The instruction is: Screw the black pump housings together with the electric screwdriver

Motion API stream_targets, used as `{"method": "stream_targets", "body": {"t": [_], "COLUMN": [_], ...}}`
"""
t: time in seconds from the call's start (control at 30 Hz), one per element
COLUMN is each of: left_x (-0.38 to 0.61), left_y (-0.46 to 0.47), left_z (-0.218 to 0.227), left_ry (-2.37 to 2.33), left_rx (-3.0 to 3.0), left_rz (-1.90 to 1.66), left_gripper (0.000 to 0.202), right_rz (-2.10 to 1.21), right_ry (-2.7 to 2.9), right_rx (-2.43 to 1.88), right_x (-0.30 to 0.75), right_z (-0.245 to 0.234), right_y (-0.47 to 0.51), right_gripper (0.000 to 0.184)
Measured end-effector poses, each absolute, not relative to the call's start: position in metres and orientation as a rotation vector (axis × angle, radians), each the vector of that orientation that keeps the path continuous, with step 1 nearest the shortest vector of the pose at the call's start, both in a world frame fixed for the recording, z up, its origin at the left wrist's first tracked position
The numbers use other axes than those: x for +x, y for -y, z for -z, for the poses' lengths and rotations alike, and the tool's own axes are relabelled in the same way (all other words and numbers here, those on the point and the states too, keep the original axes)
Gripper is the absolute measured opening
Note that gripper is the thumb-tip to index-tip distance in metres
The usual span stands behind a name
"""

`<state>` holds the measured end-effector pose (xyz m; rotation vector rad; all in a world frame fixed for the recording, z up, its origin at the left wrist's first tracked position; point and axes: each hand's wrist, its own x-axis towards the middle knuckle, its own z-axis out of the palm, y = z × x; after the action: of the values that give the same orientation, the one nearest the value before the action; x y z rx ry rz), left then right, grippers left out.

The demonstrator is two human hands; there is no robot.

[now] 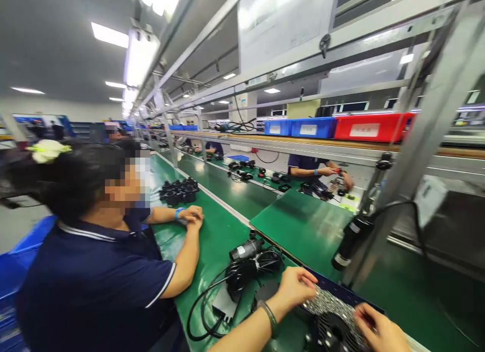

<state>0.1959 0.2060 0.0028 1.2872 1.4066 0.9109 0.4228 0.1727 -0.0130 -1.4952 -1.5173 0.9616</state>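
My left hand (297, 287), with a bangle on its wrist, is at the left end of a pile of small silvery screws (329, 302). Its fingers are curled together, and whatever they pinch is too small to make out. At the pile's right end, my right hand (381, 328) is closed with thumb and fingertips drawn together, their contents hidden. Between the hands, nearer to me, sits a round black ribbed part (330, 332), cut off by the bottom edge. Left of my left hand lies a black pump (246, 249) with a coiled black cable (250, 273) and a grey box-shaped adapter (226, 302).
A co-worker (94, 271) sits at my left, forearms on the green bench (215, 231). Black parts (179, 191) stand beyond. A black power screwdriver (352, 241) hangs by a metal post at right. Blue bins (312, 127) and a red bin (373, 127) line the shelf.
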Motion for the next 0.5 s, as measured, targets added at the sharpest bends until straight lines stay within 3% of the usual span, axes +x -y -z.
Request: {"method": "stream_targets", "body": {"t": [0.13,0.2,0.33,0.5], "left_x": [0.182,0.178,0.174,0.171], "left_y": [-0.192,-0.185,-0.174,-0.166], "left_z": [-0.01,-0.013,-0.021,-0.03], "left_ry": [-1.181,-1.1,-1.01,-0.973], "left_rx": [1.176,1.146,1.108,1.122], "left_rz": [-0.932,-0.935,-0.918,-0.872], "left_gripper": [0.035,0.044,0.057,0.055], "right_rz": [-1.121,-1.17,-1.167,-1.069], "right_ry": [1.319,1.264,1.236,1.241], "right_rx": [-1.437,-1.4,-1.377,-1.376], "right_x": [0.403,0.397,0.386,0.378], "right_z": [-0.011,-0.016,-0.026,-0.028], "right_y": [-0.143,-0.128,-0.106,-0.099], "right_gripper": [0.043,0.048,0.049,0.049]}}
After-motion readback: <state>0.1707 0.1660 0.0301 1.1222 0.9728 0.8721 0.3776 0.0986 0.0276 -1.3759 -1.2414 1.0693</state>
